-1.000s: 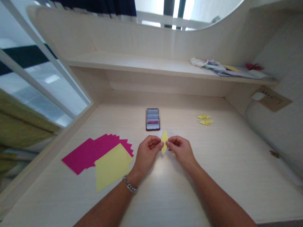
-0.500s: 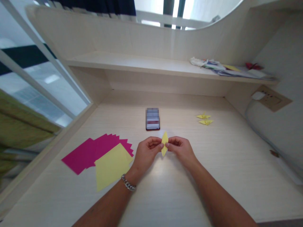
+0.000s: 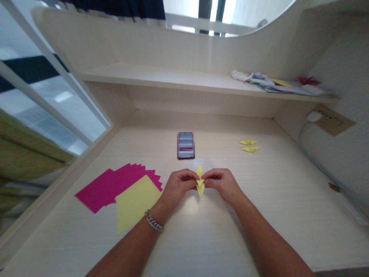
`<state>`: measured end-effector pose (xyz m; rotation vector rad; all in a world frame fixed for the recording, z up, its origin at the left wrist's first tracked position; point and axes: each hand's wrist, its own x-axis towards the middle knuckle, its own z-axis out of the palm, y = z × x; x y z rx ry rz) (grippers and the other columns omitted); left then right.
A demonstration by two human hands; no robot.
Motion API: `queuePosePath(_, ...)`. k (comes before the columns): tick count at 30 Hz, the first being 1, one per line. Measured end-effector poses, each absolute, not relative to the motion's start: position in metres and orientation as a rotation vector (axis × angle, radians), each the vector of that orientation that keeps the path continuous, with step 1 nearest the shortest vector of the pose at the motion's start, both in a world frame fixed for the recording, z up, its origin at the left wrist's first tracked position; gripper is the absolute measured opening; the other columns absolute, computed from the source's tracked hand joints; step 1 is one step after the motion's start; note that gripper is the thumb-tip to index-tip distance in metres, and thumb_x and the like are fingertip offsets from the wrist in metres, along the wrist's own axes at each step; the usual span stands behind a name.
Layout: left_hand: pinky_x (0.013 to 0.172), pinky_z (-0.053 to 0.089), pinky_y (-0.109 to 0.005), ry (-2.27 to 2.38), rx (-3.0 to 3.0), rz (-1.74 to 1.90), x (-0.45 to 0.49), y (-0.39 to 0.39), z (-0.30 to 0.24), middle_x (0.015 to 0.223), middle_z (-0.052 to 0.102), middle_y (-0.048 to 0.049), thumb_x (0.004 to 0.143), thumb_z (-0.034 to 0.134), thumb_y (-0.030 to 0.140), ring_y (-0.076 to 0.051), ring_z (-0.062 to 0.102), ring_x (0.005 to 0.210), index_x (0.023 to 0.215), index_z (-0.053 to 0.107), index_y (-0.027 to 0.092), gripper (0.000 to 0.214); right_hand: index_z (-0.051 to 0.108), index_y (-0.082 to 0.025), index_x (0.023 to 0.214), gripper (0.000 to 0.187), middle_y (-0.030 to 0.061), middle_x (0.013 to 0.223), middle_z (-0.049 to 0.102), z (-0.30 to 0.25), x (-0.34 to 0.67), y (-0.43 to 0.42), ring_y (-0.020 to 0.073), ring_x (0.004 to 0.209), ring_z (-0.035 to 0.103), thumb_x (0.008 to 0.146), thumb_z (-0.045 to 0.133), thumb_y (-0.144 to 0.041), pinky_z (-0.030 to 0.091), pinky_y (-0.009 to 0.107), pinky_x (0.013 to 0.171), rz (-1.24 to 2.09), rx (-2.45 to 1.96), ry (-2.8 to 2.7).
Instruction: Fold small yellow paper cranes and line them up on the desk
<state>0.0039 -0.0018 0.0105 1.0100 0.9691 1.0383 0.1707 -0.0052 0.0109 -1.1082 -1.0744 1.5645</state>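
Observation:
Between my hands is a small piece of folded yellow paper, a narrow diamond with a flap bent down across its middle. My left hand pinches its left edge, fingers closed. From the other side, my right hand grips the right edge between thumb and fingers. A smartphone lies just beyond the hands. Left of my left hand, a yellow paper sheet overlaps a fan of magenta paper sheets. Two small folded yellow paper figures lie on the right.
A shelf runs above the back of the pale desk, with papers piled at its right. On the right wall a socket panel holds a white plug, and its cable runs down the desk's right side.
The folded yellow paper has come slightly lower in view, and a flap across its middle now points down. My fingers have shifted along its edges, still pinching from both sides.

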Motion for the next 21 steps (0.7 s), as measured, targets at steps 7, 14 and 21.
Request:
queuePosePath(7, 0.071, 0.054, -0.035, 1.084, 1.237, 1.034, 0.0008, 0.0001, 0.0058, 0.075, 0.073, -0.0049, 0.062, 0.072, 0.017, -0.019, 0.066, 0.067, 0.072, 0.074, 0.019, 0.011, 0.071, -0.015, 0.074, 0.021, 0.0046, 0.070, 0.070, 0.0094, 0.1704, -0.0040, 0.0169, 0.063, 0.064, 0.059, 0.076, -0.029, 0.054, 0.035, 0.068, 1.532, -1.152, -1.079)
queuePosePath(14, 0.073, 0.054, -0.034, 1.008, 1.120, 1.023, 0.0021, -0.0008, 0.0083, 0.078, 0.073, -0.0061, 0.069, 0.069, 0.021, -0.018, 0.067, 0.071, 0.078, 0.073, 0.017, 0.011, 0.070, -0.016, 0.073, 0.015, 0.0024, 0.069, 0.069, 0.0075, 0.1716, -0.0025, 0.0150, 0.063, 0.062, 0.059, 0.074, -0.020, 0.050, 0.030, 0.066, 1.432, -1.189, -1.181)
queuePosePath(21, 0.069, 0.052, -0.031, 1.133, 1.213, 1.021, 0.0030, 0.0000, 0.0051, 0.076, 0.072, -0.0061, 0.066, 0.072, 0.020, -0.017, 0.065, 0.069, 0.077, 0.072, 0.016, 0.012, 0.067, -0.017, 0.070, 0.015, 0.0013, 0.066, 0.067, 0.0032, 0.1709, -0.0017, 0.0151, 0.062, 0.061, 0.057, 0.074, -0.019, 0.049, 0.030, 0.064, 1.427, -1.199, -1.184)
